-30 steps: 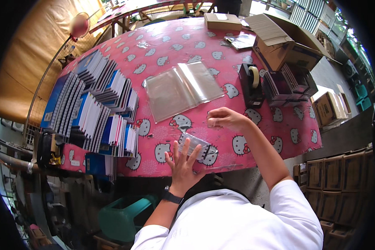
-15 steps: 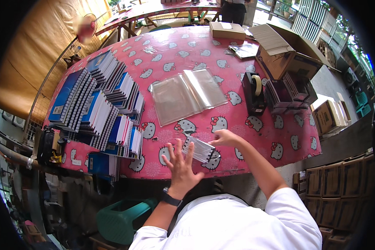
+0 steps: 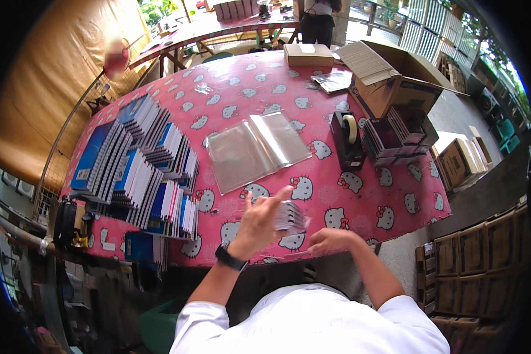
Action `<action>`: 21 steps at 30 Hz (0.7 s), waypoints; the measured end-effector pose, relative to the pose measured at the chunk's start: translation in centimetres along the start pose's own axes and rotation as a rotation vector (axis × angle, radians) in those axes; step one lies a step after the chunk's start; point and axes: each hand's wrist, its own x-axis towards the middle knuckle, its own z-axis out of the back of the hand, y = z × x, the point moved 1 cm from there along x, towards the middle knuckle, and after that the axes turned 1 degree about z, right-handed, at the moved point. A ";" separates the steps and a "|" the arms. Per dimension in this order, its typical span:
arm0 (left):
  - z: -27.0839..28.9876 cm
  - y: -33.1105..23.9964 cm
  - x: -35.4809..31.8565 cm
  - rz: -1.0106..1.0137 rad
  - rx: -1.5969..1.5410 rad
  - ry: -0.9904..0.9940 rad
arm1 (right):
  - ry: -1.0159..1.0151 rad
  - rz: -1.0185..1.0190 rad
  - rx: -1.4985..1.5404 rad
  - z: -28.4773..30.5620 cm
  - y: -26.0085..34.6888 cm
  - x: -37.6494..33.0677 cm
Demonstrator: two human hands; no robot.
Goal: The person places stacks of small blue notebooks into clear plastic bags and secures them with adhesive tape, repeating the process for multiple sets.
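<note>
A small spiral-bound notebook pad (image 3: 290, 216), white-edged and in clear plastic, lies near the table's front edge. My left hand (image 3: 258, 223) is over its left side with fingers stretched apart, hiding part of it; a dark watch is on that wrist. To the right and nearer me, my right hand (image 3: 329, 241) has its fingers curled together close to the table. A thin clear strip seems to run left from them, but what they hold is too blurred to name. Beyond both hands, clear plastic covers (image 3: 256, 150) lie flat and overlapping.
Stacks of blue spiral notebooks (image 3: 133, 171) crowd the left side of the pink patterned table (image 3: 312, 203). To the right stand a black tape dispenser (image 3: 347, 141), dark bundled packs (image 3: 395, 135) and an open cardboard box (image 3: 389, 88). A green stool (image 3: 159, 324) sits below. Someone stands far off.
My left hand has turned over the notebook pad, its index finger now pointing up and right. My right hand has left the pad's upper corner and come nearer me. The view has shifted slightly.
</note>
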 end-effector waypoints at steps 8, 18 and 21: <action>-2.6 3.7 -3.3 0.169 -0.583 -0.247 | -0.386 0.811 0.597 -1.6 5.0 3.3; 0.2 3.4 -2.6 0.075 -0.943 -0.425 | -0.469 0.909 0.354 2.8 9.3 -0.9; -5.6 6.4 -5.1 0.127 -0.630 -0.228 | -0.523 0.751 0.034 1.6 4.8 0.7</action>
